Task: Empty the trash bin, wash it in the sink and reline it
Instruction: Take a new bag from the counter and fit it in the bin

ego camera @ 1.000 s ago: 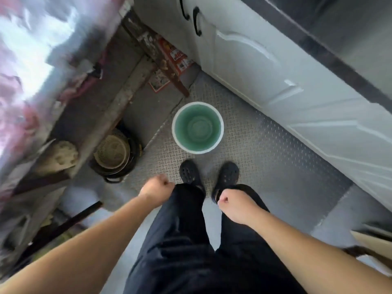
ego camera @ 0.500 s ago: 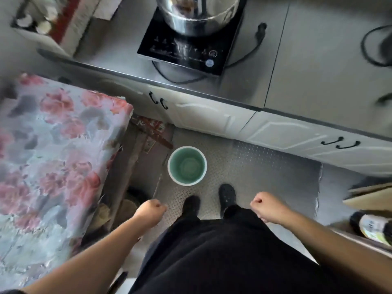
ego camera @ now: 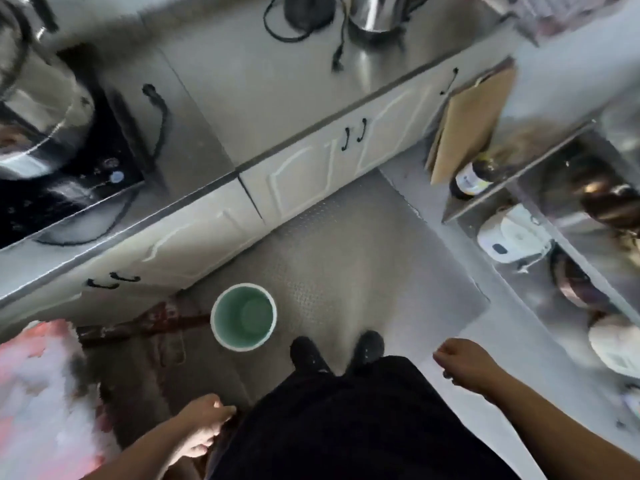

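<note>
Your left hand (ego camera: 204,419) and right hand (ego camera: 465,365) hang loosely curled at your sides, holding nothing. The bin (ego camera: 243,317) stands upright on the floor ahead, between them, nearer your left hand, untouched.

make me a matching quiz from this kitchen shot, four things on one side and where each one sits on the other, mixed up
Things:
1. green bin
2. kettle
3. brown bottle
4. big steel pot

Places:
A. on the black induction hob, at the left of the counter
B. on the floor mat, just ahead of the person's shoes
C. on the metal shelf to the right, beside the cardboard
D. at the back of the counter, among black cords

Pairs: 1-B, 2-D, 3-C, 4-A
</note>
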Motion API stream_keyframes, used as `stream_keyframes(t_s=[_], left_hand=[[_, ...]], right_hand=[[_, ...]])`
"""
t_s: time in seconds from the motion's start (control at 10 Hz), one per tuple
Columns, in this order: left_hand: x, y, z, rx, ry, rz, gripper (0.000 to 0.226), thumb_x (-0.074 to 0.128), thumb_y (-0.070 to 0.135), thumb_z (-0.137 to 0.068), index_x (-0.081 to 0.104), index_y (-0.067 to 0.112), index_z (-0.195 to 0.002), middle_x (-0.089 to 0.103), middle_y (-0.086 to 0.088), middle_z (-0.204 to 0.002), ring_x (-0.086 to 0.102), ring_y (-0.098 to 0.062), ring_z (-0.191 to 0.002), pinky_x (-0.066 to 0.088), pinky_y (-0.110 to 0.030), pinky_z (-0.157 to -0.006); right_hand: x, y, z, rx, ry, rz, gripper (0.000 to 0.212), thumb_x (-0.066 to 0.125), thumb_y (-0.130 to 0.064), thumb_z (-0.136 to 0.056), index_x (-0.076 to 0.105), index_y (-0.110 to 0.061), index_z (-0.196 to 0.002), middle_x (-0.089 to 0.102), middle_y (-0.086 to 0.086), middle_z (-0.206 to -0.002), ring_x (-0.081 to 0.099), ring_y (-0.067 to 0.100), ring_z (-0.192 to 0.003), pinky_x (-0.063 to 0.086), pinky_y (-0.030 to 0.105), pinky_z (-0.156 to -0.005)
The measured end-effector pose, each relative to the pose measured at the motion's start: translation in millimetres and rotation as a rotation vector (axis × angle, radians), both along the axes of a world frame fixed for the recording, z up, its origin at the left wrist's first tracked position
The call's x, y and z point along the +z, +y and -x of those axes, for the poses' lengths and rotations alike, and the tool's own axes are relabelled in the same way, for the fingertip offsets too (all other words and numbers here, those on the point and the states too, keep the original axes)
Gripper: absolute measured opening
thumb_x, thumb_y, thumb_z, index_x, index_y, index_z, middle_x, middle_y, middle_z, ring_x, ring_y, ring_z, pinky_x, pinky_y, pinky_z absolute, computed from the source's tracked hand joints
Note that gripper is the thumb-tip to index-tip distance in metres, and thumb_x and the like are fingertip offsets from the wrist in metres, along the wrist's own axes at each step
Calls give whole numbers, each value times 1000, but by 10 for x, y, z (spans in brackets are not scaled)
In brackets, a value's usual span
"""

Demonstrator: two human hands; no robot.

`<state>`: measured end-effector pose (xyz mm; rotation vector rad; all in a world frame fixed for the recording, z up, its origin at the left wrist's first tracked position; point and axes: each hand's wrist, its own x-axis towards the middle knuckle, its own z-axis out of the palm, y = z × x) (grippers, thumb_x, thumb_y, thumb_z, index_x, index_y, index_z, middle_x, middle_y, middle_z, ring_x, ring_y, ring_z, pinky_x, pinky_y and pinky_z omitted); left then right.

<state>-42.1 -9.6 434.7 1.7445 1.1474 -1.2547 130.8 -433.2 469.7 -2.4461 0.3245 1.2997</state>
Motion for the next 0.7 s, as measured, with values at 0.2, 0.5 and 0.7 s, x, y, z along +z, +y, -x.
stream_keyframes(t_s=[0.2,0.5,0.7], left_hand=[[119,-430,-984,-80,-54,-13,21,60,19,-99,51,11,-81,42,-5,-51,30,-12,-33,22,-13,-45],[391,-2538,-1507,-888,-351,72,34,80,14,-79,73,8,-112,72,-15,-112,70,-23,-100,53,-25,-84],[500,-4160,-1008,-990,-314,142,20,51,17,-100,63,1,-98,65,-12,-85,55,-20,-68,46,-27,-63]], right_hand=[[-70,-1022,1082,-567,-32,22,10,56,-22,-94,60,-17,-87,65,6,-78,60,24,-68,52,33,-68],[-249,-1837,3076,-787,134,61,23,54,-27,-93,69,-12,-102,70,4,-106,65,19,-97,49,26,-83],[-239,-2493,3868,-920,234,85,19,52,-13,-98,70,-5,-100,60,14,-131,54,22,-119,36,25,-102]])
